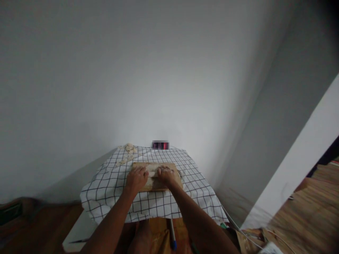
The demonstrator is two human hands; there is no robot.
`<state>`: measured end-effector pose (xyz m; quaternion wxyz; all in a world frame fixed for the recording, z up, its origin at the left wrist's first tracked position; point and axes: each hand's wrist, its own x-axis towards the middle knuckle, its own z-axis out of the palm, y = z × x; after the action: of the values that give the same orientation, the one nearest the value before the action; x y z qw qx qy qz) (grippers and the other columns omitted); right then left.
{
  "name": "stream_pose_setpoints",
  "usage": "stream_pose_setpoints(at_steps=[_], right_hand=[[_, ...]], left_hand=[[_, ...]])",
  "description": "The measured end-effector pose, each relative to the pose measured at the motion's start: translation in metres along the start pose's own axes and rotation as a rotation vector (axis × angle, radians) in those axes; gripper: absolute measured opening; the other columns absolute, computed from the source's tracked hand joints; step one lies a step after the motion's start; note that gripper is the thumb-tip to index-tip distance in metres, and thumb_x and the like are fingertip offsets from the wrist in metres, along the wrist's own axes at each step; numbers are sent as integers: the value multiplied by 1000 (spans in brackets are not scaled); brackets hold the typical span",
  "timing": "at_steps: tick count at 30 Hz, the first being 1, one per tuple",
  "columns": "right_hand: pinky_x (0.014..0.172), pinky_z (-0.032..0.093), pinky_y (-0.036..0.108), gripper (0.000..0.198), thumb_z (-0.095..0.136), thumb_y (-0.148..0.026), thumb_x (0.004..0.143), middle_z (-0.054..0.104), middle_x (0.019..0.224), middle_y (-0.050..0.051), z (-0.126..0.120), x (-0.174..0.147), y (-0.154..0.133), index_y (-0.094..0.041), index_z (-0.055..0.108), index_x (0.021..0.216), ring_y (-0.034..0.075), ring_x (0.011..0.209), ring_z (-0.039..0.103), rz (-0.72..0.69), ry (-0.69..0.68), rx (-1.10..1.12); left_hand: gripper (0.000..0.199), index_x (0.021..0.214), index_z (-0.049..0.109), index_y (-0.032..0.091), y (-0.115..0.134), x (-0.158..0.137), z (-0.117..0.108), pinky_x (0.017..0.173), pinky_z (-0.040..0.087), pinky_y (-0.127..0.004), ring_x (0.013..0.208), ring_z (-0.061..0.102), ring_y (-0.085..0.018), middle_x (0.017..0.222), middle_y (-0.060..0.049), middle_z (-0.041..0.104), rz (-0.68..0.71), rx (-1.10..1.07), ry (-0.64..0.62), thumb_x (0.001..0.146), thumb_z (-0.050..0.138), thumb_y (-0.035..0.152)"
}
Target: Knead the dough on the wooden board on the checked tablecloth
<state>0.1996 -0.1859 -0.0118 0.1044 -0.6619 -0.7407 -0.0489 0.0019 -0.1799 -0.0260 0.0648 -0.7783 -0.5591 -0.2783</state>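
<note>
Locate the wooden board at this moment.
In the head view the wooden board lies at the middle of the checked tablecloth, under the left hand and right hand, with dough pieces beyond its far-left corner.

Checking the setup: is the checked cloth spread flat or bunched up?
Spread: the checked cloth covers the tabletop, its edges hanging over, under the wooden board.

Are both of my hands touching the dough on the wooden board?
Touching. The head view shows the left hand and right hand pressed palm-down on the pale dough lying on the wooden board.
</note>
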Motion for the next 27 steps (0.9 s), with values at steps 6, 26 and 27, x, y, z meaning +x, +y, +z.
stream_pose_setpoints(at_steps=[6, 26, 27], right_hand=[[109, 54, 51, 36, 47, -26, 114, 71, 149, 14, -2, -22, 3, -26, 74, 138, 33, 144, 61, -60, -31, -23], [118, 49, 55, 39, 49, -24, 111, 65, 160, 11, 25, -30, 1, -31, 76, 138, 33, 151, 58, -26, 75, 15], [119, 48, 55, 39, 48, -24, 112, 65, 160, 10, 22, -30, 0, -32, 77, 137, 33, 151, 58, -18, 72, 28]], left_hand=[[33, 115, 82, 19, 8, -27, -7, 114, 55, -48, 132, 69, -33, 131, -15, 80, 2, -27, -7, 108, 54, 35], [44, 148, 69, 24, -9, -86, 25, 122, 55, -48, 147, 63, -30, 151, -8, 73, 167, 49, 286, 111, 50, 38], [44, 148, 70, 25, -9, -85, 25, 123, 54, -49, 148, 62, -30, 152, -8, 73, 165, 41, 280, 111, 49, 38]])
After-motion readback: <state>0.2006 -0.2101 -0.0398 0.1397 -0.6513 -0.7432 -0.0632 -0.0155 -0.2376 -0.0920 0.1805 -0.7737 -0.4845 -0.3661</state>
